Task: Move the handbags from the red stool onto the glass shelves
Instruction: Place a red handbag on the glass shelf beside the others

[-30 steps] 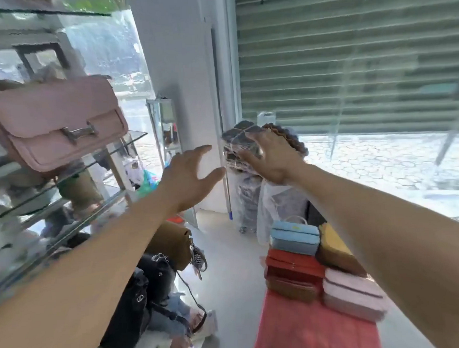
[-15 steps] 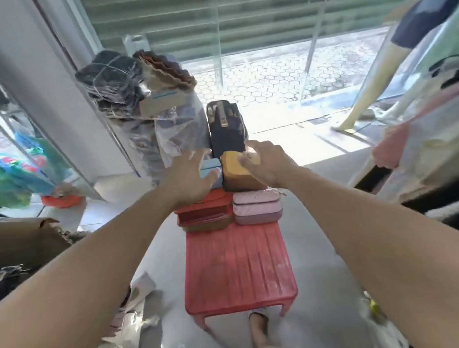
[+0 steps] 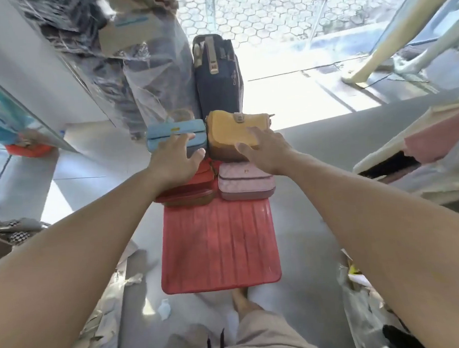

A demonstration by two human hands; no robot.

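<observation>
L hand (image 3: 174, 160) covers the near edge of the blue handbag (image 3: 167, 131) and much of the red handbag (image 3: 197, 181) below it. Can't tell if the blue one sits on the red stack or behind it. R hand (image 3: 264, 153) hides the near-right corner of the mustard handbag (image 3: 228, 131). Both hands are spread flat, fingers straight, gripping nothing; can't tell if the fingertips actually touch. The red stool (image 3: 218, 243) shows only its seat top.

A tall navy bag (image 3: 217, 89) stands upright just beyond the stool w/ its base hidden behind the mustard bag. Plastic-wrapped bundles (image 3: 149, 79) are to its left. A bare foot (image 3: 241, 301) is at the stool's near edge.

All handbags crowd the stool's far end, long axes running left-right across the seat. The stool's own long axis runs away from the person. The pink handbags (image 3: 246, 183) are stacked near-right and a brown handbag (image 3: 190, 201) lies under the red one near-left. The mustard bag's clasp is toward the far side.
</observation>
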